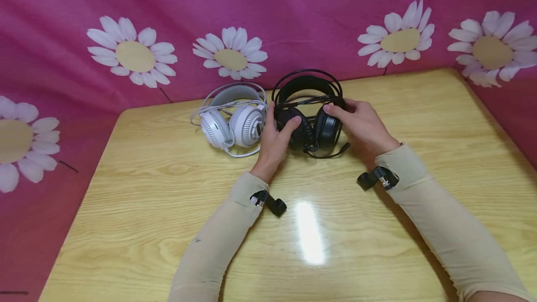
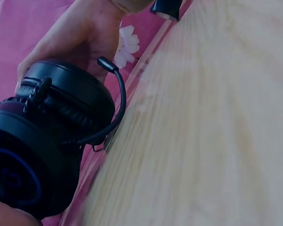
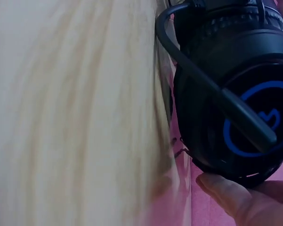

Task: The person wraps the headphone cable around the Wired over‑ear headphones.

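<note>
A black over-ear headset (image 1: 328,130) with a bendable microphone (image 1: 335,153) stands near the table's back edge, its headband towards the wall. My left hand (image 1: 274,141) grips its left ear cup, thumb across the front. On the other side my right hand (image 1: 364,124) holds the right ear cup, thumb near its top. In the right wrist view the outer face of an ear cup (image 3: 216,113) shows a blue ring, with the thumb at its edge. Close to the left hand sits a white headset (image 1: 245,127) with its cable looped over it.
The wooden table (image 1: 168,209) runs towards me, with a bright light reflection (image 1: 310,234) in front of the headsets. Behind it hangs a magenta cloth (image 1: 302,8) printed with white daisies. Beige sleeves (image 1: 226,241) and black wrist cameras (image 1: 268,202) are on both arms.
</note>
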The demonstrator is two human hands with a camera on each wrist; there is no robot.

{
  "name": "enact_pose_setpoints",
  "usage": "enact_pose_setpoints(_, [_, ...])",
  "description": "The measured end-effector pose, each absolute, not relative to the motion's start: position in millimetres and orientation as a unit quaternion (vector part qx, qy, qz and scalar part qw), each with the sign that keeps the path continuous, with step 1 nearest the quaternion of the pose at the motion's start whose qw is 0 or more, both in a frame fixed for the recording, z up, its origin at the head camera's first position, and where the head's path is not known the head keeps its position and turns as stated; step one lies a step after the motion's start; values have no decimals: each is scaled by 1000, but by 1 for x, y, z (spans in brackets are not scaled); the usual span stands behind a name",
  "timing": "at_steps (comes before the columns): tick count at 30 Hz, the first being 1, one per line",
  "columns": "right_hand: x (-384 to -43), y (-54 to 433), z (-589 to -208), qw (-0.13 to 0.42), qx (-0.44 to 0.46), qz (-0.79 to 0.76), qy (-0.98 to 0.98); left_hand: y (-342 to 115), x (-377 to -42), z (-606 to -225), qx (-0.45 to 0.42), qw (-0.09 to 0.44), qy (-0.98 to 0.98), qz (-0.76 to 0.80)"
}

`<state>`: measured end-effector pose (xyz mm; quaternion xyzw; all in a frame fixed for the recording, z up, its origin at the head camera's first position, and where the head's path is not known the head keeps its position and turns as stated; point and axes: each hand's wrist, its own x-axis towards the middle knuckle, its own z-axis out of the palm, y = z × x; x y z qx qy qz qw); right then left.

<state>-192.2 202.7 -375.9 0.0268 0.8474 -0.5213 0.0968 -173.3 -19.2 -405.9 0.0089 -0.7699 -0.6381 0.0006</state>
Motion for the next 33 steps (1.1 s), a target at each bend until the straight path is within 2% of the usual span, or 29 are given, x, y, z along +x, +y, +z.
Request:
enact_pose_setpoints(12, [-201, 210, -386, 100, 38, -587, 802, -20, -186, -412, 6, -40, -757, -652])
enact_pose_setpoints(17, [-205, 213, -389, 105, 29, -636, 764, -16, -189, -411, 14, -40, -772, -635])
enact_pose_setpoints(23, [-208, 213, -391, 132, 23, -727, 673, -12, -190, -410, 24, -25, -778, -628])
enact_pose_setpoints(33, [-212, 213, -393, 180, 2, -679, 712, -16, -196, -410, 17, -29, -772, -635])
